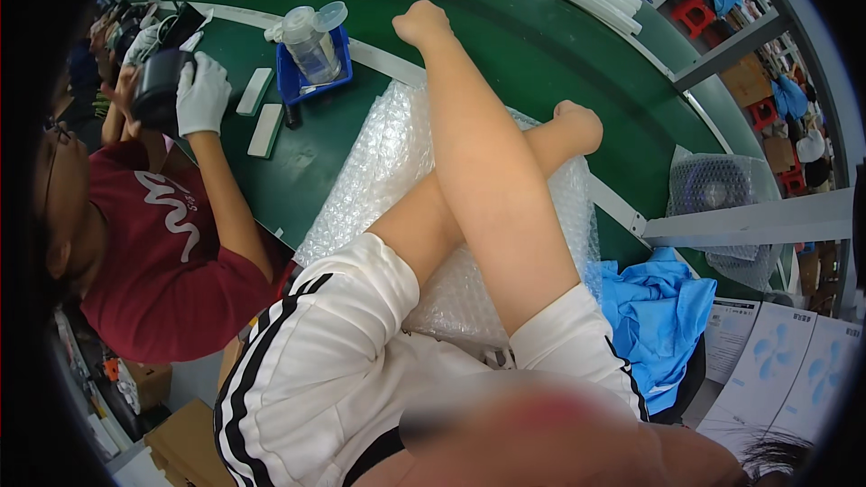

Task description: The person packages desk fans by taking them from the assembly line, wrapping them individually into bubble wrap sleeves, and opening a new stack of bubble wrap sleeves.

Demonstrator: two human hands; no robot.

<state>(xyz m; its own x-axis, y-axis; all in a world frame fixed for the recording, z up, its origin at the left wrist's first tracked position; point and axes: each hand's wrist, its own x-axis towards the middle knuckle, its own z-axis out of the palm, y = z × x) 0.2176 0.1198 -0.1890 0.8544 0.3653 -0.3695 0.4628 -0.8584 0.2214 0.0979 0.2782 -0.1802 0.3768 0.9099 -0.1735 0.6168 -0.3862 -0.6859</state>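
Observation:
My forearms are crossed over a sheet of bubble wrap (370,158), the right one lying on top of the left. Reaching up and to the left, my right hand (422,23) is closed in a fist above the green belt and shows nothing held. My left hand (577,128) comes out on the right side, also curled into a fist, close to the far right part of the bubble wrap. Nothing sticks out of it either. The wrap spreads beneath both arms on the green table (302,162).
Left of the wrap stands a blue bin (316,92) with clear plastic jars (311,45); two white blocks (264,131) lie nearby. A co-worker's gloved hand (203,95) holds a black round part (161,86). At right are a metal bar (749,229), blue cloth (658,316) and white boxes (767,361).

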